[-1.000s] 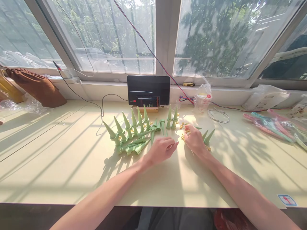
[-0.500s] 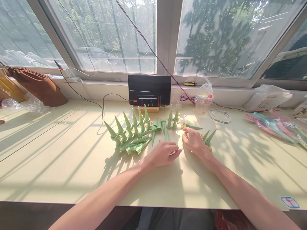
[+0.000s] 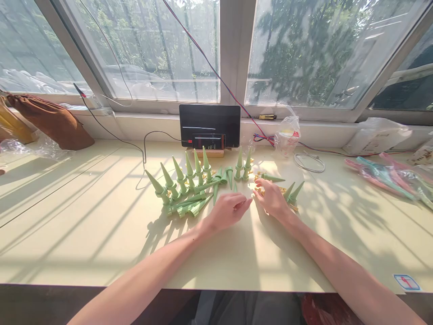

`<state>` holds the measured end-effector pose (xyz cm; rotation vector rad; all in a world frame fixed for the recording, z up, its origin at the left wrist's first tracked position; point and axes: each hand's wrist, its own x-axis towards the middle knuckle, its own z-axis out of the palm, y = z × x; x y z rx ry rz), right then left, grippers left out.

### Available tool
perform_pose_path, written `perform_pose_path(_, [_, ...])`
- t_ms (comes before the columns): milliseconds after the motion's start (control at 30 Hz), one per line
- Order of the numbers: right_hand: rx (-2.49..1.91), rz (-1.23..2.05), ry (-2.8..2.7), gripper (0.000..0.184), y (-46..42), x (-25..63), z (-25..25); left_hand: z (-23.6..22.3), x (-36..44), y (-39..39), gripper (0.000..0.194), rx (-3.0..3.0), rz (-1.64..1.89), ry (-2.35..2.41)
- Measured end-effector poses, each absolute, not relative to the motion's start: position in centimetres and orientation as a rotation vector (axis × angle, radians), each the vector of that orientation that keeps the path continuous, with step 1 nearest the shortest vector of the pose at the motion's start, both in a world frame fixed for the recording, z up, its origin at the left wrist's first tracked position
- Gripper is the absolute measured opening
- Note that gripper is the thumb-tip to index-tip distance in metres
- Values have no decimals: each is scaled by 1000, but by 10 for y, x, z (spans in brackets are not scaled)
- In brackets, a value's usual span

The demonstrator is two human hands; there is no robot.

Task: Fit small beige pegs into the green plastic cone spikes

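Observation:
Both my hands rest near the middle of the pale yellow table (image 3: 101,234), fingertips almost meeting. My left hand (image 3: 229,210) is curled, thumb against fingers, and the tip of a green cone spike (image 3: 234,186) pokes out above its knuckles. My right hand (image 3: 272,199) is curled palm down over a scatter of small yellow pieces (image 3: 260,174); what its fingers pinch is hidden. A row of upright green spikes (image 3: 179,178) stands to the left of my hands, with several more lying flat (image 3: 189,206). Two spikes (image 3: 293,193) lean just right of my right hand.
A dark tablet (image 3: 209,122) with a phone (image 3: 209,141) propped in front stands at the window sill. A plastic bag (image 3: 287,135) and a coiled white cable (image 3: 309,162) lie behind my right hand. Brown cloth (image 3: 50,122) sits far left, coloured bags (image 3: 389,178) far right.
My left hand shifted slightly toward me and back again. My right hand slid a little left toward it over the yellow pieces. The spikes on the table have not moved.

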<state>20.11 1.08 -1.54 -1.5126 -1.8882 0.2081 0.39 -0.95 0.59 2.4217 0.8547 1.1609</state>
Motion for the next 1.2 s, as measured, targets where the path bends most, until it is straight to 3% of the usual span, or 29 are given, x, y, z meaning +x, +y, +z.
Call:
perform_pose_path(300, [-1099,303,-2016,13,-28,163,-3,13,-6,14,48,1613,1318,1116])
perform_pose_path(500, [-823,513,-2225,21,-42,148,-6,12,-7,17,47,1567,1331,1108])
perform_pose_path(767, [-812,575,-2284,28,-43,149,-2,13,-7,16,48,1577,1329,1090])
perform_pose_path(1033, [-788,587,-2252,17,-48,146,0,14,-6,12,46,1597,1336,1100])
perform_pose_path(1200, [-772,635,-2260,23,-49,145,0,12,-6,13,46,1601,1326,1096])
